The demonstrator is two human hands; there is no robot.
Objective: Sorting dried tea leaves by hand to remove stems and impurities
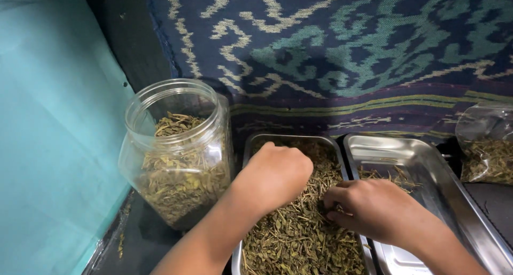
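Backdrop: dark blue woven patterned cloth (342, 50), teal wall (48, 131) at left. Below, dark tabletop (141, 243). I see rectangular steel tray of dried green leaves (299, 237), emptier steel tray (427, 173) beside, clear plastic jar (179, 152) left. Left hand (275, 173) curled, knuckles up, in leaves; right hand (371, 208) pinching leaves.
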